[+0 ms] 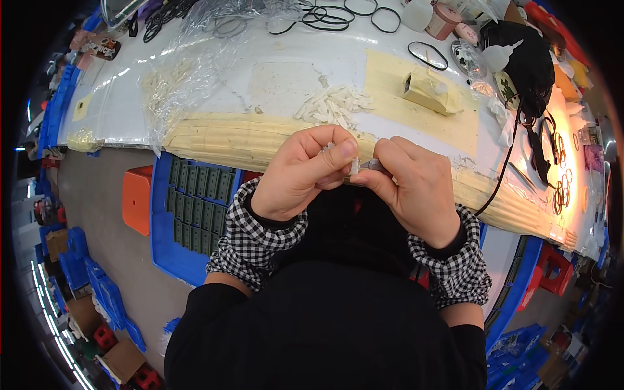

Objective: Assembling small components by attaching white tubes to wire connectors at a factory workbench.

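Close together over the near edge of the table, my two hands meet around a small white strip [355,167]. My left hand [299,170] is closed, pinching the strip between thumb and forefinger. In my right hand [419,185], fingers and thumb grip a small grey tool [375,165]; it looks like a short blade, but most of it is hidden. The tool's end lies beside the strip, and I cannot tell whether they touch. Just beyond my hands, a loose pile of similar white strips [331,106] lies on the white table [286,78].
Yellowish padding [214,135] runs along the table's front edge. At the left lies a clear plastic bag [170,97] of pale pieces. Black rings [428,56] and a yellow-wrapped block [430,94] are farther back. Below left, a blue crate [170,250] holds dark green parts beside an orange stool [136,200].
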Demonstrator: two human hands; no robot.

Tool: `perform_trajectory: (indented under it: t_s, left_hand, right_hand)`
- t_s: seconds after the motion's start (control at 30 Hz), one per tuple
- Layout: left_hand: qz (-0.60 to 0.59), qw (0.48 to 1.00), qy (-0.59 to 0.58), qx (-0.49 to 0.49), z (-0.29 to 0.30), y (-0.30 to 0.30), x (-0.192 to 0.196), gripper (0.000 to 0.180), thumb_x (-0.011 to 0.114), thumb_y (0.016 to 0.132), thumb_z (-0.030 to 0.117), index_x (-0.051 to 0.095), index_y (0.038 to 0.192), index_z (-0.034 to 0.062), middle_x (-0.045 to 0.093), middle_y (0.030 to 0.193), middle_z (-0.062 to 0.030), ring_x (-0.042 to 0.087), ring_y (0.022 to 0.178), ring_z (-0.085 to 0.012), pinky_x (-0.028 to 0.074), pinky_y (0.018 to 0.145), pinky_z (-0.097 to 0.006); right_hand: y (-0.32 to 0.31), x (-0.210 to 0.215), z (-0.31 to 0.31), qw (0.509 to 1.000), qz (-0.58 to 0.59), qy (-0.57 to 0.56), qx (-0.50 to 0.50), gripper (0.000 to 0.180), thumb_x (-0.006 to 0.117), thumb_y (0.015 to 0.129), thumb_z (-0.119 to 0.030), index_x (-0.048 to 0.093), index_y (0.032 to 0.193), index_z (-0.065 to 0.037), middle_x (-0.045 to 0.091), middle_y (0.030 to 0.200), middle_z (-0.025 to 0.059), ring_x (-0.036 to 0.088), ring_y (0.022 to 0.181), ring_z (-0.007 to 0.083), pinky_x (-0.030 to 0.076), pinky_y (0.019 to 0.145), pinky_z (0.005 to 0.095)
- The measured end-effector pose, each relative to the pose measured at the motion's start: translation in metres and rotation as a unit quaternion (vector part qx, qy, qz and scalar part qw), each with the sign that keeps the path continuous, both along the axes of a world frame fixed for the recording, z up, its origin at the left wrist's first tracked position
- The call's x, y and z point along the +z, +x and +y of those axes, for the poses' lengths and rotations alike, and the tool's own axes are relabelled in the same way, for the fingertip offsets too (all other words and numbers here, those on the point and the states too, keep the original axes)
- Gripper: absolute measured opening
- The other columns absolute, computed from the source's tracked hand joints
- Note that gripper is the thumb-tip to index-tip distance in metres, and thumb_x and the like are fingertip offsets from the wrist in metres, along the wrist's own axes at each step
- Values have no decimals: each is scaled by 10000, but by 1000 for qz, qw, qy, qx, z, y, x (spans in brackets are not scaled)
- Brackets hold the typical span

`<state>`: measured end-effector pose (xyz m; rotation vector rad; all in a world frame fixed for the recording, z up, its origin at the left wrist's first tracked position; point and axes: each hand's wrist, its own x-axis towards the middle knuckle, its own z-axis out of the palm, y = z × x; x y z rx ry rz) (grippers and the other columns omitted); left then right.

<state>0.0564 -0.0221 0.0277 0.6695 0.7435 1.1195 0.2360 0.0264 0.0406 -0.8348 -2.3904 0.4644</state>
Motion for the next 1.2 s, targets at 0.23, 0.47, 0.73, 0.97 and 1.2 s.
perform_trajectory:
  t_s: [0.23,0.47,0.73,0.97,1.2]
  left_hand:
    - [19,1000,9,20,-1,-3,2,177,517,943,193,529,850,43,489,732,13,333,558,-15,263,497,-163]
    - [-89,981,-35,171,7,-16,-3,185,485,946,195,554,893,31,603,856,-81,425,588,-61,336,514,-184]
    - [-152,961,-75,218,5,-18,-5,183,469,947,176,556,993,22,595,871,-78,457,596,-91,355,503,-191]
    - [-185,969,-52,152,8,-15,-11,182,462,955,192,545,980,31,517,764,-7,378,544,-53,275,458,-179]
    - [-143,979,-41,140,3,-13,-8,192,461,958,199,549,983,30,511,758,8,355,538,-40,262,466,-177]
  right_hand:
    - [1,1,2,1000,-10,-8,5,351,647,786,-416,522,745,-91,482,601,28,522,507,220,406,447,324]
    - [-17,-20,22,992,-69,49,-97,352,626,773,-118,581,1120,-88,513,829,65,558,535,225,456,482,336]
    - [-8,-17,12,995,-52,-22,-87,361,594,741,-1,609,1087,-101,534,844,71,590,633,245,480,554,338]
    - [18,-22,20,993,34,-43,-106,237,611,717,2,626,938,-81,579,850,55,595,637,247,475,550,334]
    - [2,-20,21,996,-13,-30,-88,173,632,716,-21,611,874,-88,572,835,54,591,647,258,468,551,345]
